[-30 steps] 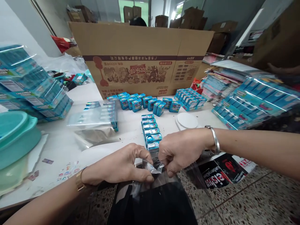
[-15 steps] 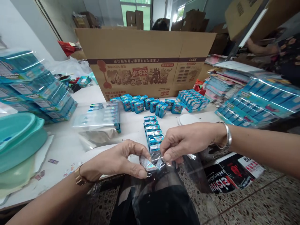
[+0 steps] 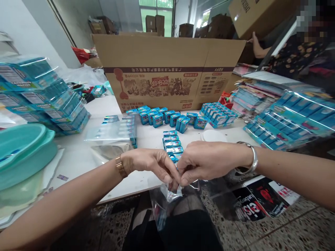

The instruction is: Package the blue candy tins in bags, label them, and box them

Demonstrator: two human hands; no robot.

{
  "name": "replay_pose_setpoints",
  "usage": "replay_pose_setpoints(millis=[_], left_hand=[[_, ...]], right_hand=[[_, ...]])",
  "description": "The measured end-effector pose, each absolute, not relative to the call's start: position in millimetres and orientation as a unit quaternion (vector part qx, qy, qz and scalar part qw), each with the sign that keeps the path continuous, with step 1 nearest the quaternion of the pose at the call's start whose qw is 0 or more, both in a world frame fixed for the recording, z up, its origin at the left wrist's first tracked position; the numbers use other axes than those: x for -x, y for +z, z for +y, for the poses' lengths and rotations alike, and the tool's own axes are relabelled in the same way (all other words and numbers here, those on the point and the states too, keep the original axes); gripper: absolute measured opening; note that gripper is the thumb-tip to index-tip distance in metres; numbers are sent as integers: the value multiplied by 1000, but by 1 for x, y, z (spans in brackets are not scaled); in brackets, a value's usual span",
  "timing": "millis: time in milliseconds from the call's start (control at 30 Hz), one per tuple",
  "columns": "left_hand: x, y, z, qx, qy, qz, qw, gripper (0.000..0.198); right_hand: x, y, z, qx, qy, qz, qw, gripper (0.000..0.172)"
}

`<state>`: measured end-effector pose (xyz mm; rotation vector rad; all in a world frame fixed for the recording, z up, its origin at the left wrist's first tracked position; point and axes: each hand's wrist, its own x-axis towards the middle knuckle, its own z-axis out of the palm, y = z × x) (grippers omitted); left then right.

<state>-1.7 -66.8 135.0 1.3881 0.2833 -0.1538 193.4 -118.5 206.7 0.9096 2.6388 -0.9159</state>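
Note:
My left hand (image 3: 154, 165) and my right hand (image 3: 206, 160) meet at the table's front edge, both pinching the top of a clear plastic bag (image 3: 170, 195) that hangs below them over my lap. Just behind my fingers a short row of small teal boxes (image 3: 171, 143) lies on the white table (image 3: 78, 160). A gold bracelet is on my left wrist, a silver bangle on my right.
More small teal boxes (image 3: 183, 116) line up before a big open cardboard box (image 3: 167, 69). Wrapped packs of teal boxes are stacked at the left (image 3: 44, 94) and right (image 3: 293, 118). Teal basins (image 3: 23, 150) sit at the left. Another person stands at the far right (image 3: 300, 52).
Both hands have risen and come together, fingertips now touching over the bag's top. My left hand turned palm down. The view has tilted up slightly.

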Motion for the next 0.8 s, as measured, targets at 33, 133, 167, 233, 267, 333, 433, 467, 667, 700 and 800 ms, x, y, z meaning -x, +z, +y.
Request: replay_pose_setpoints(millis=[33,133,167,233,267,333,433,467,667,700,800], left_hand=[[0,133,-67,-634,-75,135,758,28],[-3,126,-68,-615,-83,154,769,33],[-3,124,-70,-612,-89,156,771,34],[-4,120,-75,-608,-95,150,774,37],[-5,119,-78,-605,-93,146,777,38],[-6,118,-85,-601,-86,141,782,39],[-6,117,-91,-591,-80,137,791,42],[-6,116,-92,-586,-84,133,795,43],[-4,109,-98,-572,-88,135,805,47],[-4,108,-100,-572,-80,149,803,46],[-5,108,-107,-571,-58,186,798,41]], right_hand=[[-193,206,-118,-307,-307,895,106,17],[-192,205,-117,-305,-298,898,113,18],[-191,204,-116,-304,-296,898,115,18],[-190,203,-115,-300,-294,900,115,17],[-190,203,-115,-298,-291,902,115,17],[-190,202,-115,-293,-282,906,116,17],[-189,202,-116,-281,-279,910,120,15],[-189,203,-117,-277,-279,911,120,14],[-185,208,-125,-269,-255,919,130,13],[-185,209,-125,-268,-252,921,131,13],[-186,207,-126,-261,-243,925,130,14]])
